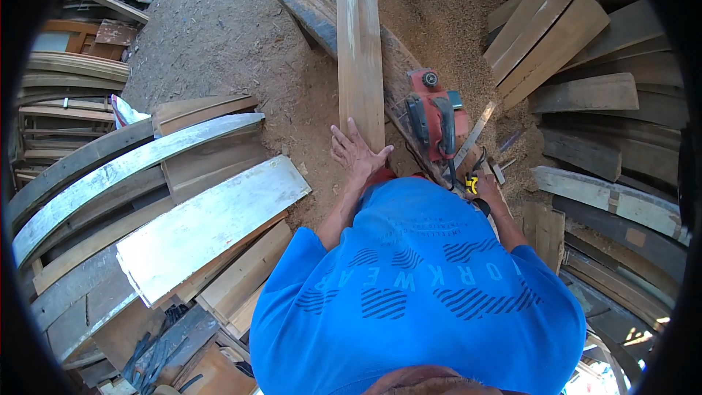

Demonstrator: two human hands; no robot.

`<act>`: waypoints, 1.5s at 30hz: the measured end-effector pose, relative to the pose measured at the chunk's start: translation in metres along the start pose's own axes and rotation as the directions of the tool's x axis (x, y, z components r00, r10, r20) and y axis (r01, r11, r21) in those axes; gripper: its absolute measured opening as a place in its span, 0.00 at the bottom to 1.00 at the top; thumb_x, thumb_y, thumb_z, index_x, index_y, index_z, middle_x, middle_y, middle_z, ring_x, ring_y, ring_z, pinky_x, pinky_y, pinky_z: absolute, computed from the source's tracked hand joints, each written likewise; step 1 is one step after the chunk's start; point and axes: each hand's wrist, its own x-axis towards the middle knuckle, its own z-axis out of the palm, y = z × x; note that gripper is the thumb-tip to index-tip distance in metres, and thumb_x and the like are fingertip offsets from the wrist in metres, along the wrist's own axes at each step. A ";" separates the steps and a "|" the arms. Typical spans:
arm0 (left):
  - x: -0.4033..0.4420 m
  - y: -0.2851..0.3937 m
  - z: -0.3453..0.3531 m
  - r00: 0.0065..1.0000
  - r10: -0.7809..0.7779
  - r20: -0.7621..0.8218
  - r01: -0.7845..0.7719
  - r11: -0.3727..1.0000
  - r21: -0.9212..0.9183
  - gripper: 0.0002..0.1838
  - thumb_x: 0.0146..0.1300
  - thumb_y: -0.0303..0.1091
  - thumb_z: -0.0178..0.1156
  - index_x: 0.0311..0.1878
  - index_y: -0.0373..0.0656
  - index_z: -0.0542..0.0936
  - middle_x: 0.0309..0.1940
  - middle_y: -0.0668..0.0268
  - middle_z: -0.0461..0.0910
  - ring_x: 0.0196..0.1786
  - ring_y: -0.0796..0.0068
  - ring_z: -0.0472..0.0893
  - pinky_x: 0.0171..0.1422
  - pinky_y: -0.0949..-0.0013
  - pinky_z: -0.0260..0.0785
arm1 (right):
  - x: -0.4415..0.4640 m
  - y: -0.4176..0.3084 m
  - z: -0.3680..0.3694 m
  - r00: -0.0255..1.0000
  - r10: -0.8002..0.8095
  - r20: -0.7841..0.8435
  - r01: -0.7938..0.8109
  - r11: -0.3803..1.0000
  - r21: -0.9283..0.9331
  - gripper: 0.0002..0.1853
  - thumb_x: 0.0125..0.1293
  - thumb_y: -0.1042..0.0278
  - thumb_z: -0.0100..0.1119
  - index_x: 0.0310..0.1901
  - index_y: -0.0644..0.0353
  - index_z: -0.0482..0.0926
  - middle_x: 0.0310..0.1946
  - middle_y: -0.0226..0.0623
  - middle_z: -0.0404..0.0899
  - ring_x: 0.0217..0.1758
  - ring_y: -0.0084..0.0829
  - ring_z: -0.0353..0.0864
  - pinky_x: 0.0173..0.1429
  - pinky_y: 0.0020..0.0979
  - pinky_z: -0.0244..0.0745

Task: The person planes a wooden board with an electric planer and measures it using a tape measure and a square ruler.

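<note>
A long pale wooden plank (358,51) lies lengthwise ahead of me, across a rough, worn bench board (307,1). My left hand (356,152) rests with spread fingers on the near end of the plank. Close to my right hip, my right hand (488,189) is closed around a small yellow and black tape measure (472,185); its fingers are partly hidden. A red and black electric hand planer (437,121) sits on the bench board, right of the plank. Beside the planer lies a narrow, light strip (475,134).
Stacked boards (212,139) and a white-painted panel (216,223) lie to my left. More planks (548,25) are piled along the right. Sawdust and shavings (431,7) cover the ground around the bench.
</note>
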 end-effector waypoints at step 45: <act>0.015 0.035 0.069 0.792 0.162 0.589 0.589 -0.457 -0.666 0.41 0.71 0.73 0.48 0.69 0.46 0.73 0.59 0.55 0.82 0.58 0.56 0.84 0.64 0.47 0.78 | -0.025 -0.271 -0.094 0.720 -0.694 0.007 0.689 0.714 -0.129 0.32 0.55 0.48 0.63 0.43 0.80 0.76 0.33 0.69 0.82 0.35 0.64 0.85 0.42 0.56 0.81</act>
